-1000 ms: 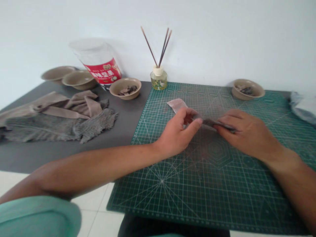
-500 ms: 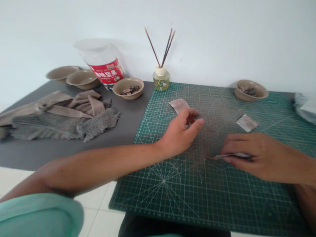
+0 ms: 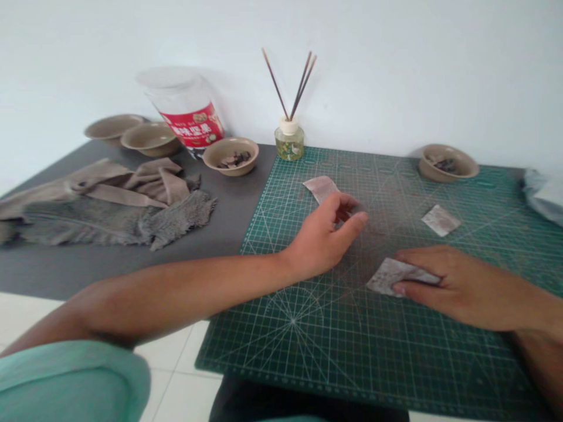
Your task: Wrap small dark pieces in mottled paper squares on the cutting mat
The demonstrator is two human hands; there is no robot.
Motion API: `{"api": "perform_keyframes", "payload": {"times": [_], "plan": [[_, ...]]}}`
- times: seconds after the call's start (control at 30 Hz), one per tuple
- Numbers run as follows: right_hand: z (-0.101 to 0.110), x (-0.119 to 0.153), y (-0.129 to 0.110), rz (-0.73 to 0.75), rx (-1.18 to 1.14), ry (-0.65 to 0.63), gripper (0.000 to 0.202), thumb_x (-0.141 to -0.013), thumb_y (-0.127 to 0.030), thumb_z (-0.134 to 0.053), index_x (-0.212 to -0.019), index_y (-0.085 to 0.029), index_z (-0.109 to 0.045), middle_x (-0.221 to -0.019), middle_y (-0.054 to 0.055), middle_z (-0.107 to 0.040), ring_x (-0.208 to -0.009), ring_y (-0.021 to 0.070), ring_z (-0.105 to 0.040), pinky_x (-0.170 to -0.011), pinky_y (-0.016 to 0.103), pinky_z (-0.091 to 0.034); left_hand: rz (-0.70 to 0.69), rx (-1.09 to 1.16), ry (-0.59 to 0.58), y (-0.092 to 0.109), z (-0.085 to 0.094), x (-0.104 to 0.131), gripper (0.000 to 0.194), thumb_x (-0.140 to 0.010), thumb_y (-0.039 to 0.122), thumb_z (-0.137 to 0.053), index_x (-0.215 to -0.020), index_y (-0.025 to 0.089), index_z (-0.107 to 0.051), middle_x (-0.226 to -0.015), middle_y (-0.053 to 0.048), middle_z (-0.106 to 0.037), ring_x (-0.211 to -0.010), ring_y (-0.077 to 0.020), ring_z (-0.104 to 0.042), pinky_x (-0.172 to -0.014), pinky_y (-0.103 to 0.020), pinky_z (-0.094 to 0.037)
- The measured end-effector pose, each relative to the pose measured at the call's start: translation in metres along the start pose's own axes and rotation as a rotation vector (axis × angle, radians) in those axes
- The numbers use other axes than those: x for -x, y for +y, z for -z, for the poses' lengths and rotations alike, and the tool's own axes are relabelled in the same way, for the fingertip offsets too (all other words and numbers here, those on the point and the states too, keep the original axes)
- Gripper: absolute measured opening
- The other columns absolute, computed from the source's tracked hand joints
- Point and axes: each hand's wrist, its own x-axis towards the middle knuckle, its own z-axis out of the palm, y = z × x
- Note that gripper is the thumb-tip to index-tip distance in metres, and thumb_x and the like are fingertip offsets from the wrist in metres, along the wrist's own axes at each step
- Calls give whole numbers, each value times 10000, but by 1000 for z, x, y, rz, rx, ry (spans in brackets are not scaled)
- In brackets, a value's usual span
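My right hand (image 3: pixel 453 281) pinches a small, stained grey-white sheet (image 3: pixel 391 275) between thumb and fingers, over the green cutting mat (image 3: pixel 365 357). The sheet's broad face shows; its material is unclear, perhaps sandpaper. Left of it, my left hand (image 3: pixel 329 228) rests over the mat with fingers curled and a gap to the thumb. Nothing held shows there, though the fingertips are partly hidden. Another pale sheet (image 3: pixel 320 186) lies just beyond my left hand, partly covered by it. A third, squarish stained sheet (image 3: pixel 441 220) lies on the mat beyond my right hand.
Brown bowls with dark bits stand at the back, one left (image 3: pixel 231 168) and one right (image 3: pixel 448 173). A reed diffuser (image 3: pixel 289 143) and a red-labelled jar (image 3: pixel 193 126) stand by the wall. Crumpled cloths (image 3: pixel 118 205) lie left; a pale bag (image 3: pixel 545 193) sits far right.
My right hand has turned the sheet from nearly edge-on to showing its broad face. My left hand keeps nearly the same place; the whole view has shifted slightly.
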Motion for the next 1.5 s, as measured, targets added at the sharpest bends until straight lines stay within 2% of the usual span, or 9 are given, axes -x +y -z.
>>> {"api": "perform_keyframes", "payload": {"times": [0.1, 0.4, 0.63, 0.83, 1.13, 1.23, 1.33, 1.4, 1.5], "plan": [[-7, -2, -9, -12, -64, -148, 119, -966, -282, -610, -950, -247, -722, -852, -6, -766, -739, 195, -698, -651, 305, -506, -5, -2, 0, 0, 0, 0, 219, -985, 381, -589, -1106, 199, -575, -958, -27, -649, -872, -158, -611, -759, -320, -489], [-20, -4, -35, -38, -105, -290, 161, -938, -258, -643, -784, -219, -617, -762, -28, -707, -679, 157, -651, -603, 276, -391, -18, -13, -12, 2, 0, -1, 204, -984, 366, -586, -1091, 192, -578, -949, -22, -642, -857, -149, -597, -762, -314, -482], [-25, -6, -35, -7, 11, -205, 159, -949, -224, -621, -790, -223, -611, -770, -20, -695, -678, 166, -653, -609, 290, -378, -6, -9, -11, 2, 0, -1, 213, -980, 367, -593, -1102, 192, -577, -946, -25, -638, -852, -150, -596, -757, -313, -484], [-16, -20, -10, 100, 247, -91, 159, -986, -250, -566, -848, -221, -638, -853, 26, -676, -751, 205, -648, -678, 324, -408, -37, 4, 20, -1, -1, -1, 208, -978, 352, -596, -1106, 189, -574, -957, -25, -648, -875, -150, -606, -769, -310, -486], [14, -44, 27, 58, 346, 279, 211, -973, -336, -561, -860, -215, -692, -808, 60, -710, -794, 267, -654, -706, 371, -455, -29, 16, 35, -3, -2, -1, 215, -980, 379, -599, -1098, 201, -573, -951, -22, -648, -862, -152, -607, -745, -314, -481], [24, -28, 16, -28, -22, -6, 238, -951, -457, -633, -949, -239, -729, -816, 14, -759, -711, 227, -693, -628, 325, -499, -23, 23, 31, -2, -2, -1, 218, -979, 377, -599, -1098, 196, -573, -946, -22, -648, -861, -150, -609, -746, -313, -480], [21, -23, 8, 14, -127, -339, 160, -936, -388, -663, -893, -249, -729, -782, -13, -753, -667, 194, -692, -575, 286, -495, -21, 18, 33, -1, -2, -1, 229, -979, 378, -599, -1109, 193, -572, -944, -21, -645, -865, -150, -611, -750, -313, -482], [15, -30, 13, 67, -14, -283, 159, -935, -343, -647, -826, -240, -699, -773, -6, -728, -677, 188, -673, -593, 287, -476, -27, 21, 32, -1, -2, -1, 227, -980, 375, -596, -1113, 193, -570, -946, -22, -645, -867, -150, -612, -754, -314, -485], [11, -48, 32, 85, 260, 29, 195, -948, -343, -591, -810, -225, -659, -791, 35, -691, -720, 218, -641, -643, 325, -444, -35, 33, 23, -2, -2, -1, 215, -981, 374, -598, -1100, 197, -569, -954, -24, -648, -871, -150, -613, -756, -313, -490]]}}
